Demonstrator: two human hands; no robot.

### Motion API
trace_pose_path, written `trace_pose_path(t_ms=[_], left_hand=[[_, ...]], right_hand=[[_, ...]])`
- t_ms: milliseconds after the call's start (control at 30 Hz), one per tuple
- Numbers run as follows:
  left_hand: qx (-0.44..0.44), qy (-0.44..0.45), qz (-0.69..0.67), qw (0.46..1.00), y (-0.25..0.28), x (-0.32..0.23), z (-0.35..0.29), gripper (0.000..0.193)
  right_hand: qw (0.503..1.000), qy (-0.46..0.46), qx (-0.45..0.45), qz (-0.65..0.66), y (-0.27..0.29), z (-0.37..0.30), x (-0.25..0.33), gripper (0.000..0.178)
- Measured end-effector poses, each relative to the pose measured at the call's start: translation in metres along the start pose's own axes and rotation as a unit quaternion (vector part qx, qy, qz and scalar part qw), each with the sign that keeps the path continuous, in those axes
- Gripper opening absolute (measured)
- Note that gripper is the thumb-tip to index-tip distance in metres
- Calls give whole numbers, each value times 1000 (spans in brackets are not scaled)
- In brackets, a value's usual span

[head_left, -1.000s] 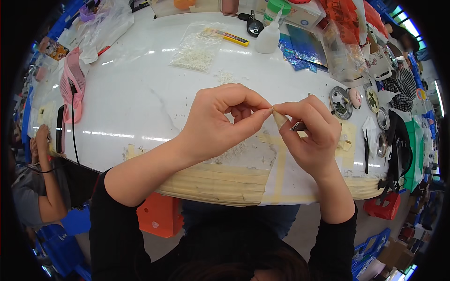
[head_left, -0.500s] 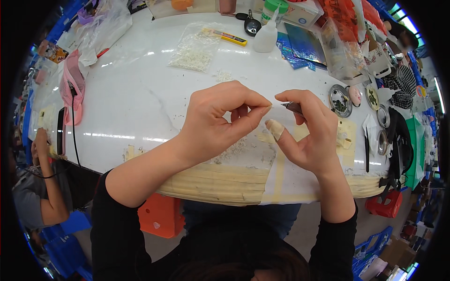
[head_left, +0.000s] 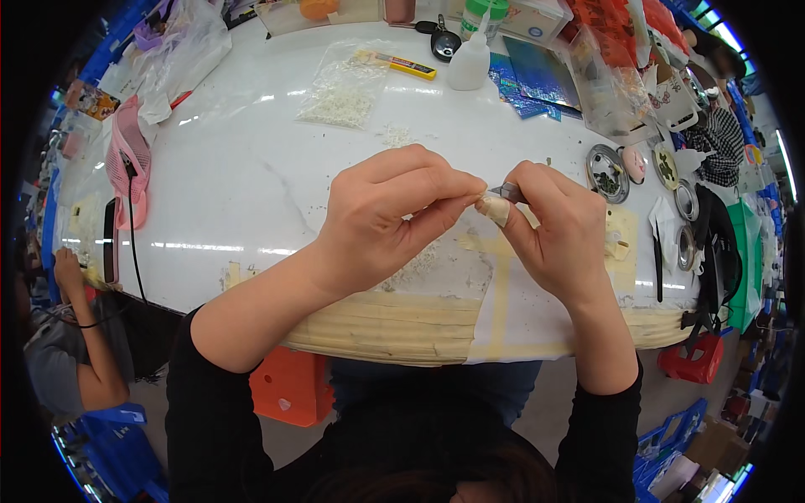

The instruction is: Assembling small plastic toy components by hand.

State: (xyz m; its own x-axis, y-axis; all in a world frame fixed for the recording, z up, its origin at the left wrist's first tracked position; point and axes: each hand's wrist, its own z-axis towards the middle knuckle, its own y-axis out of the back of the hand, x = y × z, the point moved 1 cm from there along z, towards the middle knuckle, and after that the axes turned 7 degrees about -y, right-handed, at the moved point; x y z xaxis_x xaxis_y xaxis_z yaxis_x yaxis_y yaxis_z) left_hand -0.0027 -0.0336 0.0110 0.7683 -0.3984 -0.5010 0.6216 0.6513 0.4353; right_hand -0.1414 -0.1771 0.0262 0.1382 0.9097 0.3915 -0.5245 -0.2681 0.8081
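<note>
My left hand (head_left: 394,205) is closed in a pinch, thumb against forefinger, on something too small to make out. Just to its right, my right hand (head_left: 558,226) grips a small grey metal blade (head_left: 509,193) between its thumb and bent forefinger. Cream-coloured tape (head_left: 493,208) wraps the tip of the right thumb. Thumb and blade meet the left fingertips, so whatever lies between them is hidden. Beneath the hands, tiny pale bits (head_left: 415,270) lie scattered on the white table (head_left: 226,193).
A clear bag of white bits (head_left: 335,105) lies beyond my hands, under a yellow cutter (head_left: 407,65). A white squeeze bottle (head_left: 468,63) stands farther back. Round metal tins (head_left: 607,174) sit at the right. At the far left are a pink mesh item (head_left: 126,159) and another person's arm (head_left: 88,335).
My right hand has moved in toward the left fingertips, its forefinger now curled and its taped thumb raised against them. The left hand has stayed nearly in place, still pinching.
</note>
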Motion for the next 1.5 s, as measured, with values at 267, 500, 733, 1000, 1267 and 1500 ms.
trace_pose_path(t_ms=[267,500,733,1000,1267,1500], left_hand=[[1,-1,3,1000,1,0,0,22],[-2,-11,9,1000,0,0,0,22],[-2,-26,16,1000,1,-2,1,23],[1,-44,30,999,2,-1,1,23],[0,-52,38,998,2,-2,2,23],[-3,-45,39,998,2,-2,2,22]], right_hand=[[1000,-1,11,11,0,0,1,21],[1000,0,10,21,-1,0,0,20],[1000,17,4,14,1,1,0,19],[999,28,-8,15,-1,0,-2,17],[999,27,-13,16,-1,-1,-2,17],[999,31,-9,13,0,-2,0,18]])
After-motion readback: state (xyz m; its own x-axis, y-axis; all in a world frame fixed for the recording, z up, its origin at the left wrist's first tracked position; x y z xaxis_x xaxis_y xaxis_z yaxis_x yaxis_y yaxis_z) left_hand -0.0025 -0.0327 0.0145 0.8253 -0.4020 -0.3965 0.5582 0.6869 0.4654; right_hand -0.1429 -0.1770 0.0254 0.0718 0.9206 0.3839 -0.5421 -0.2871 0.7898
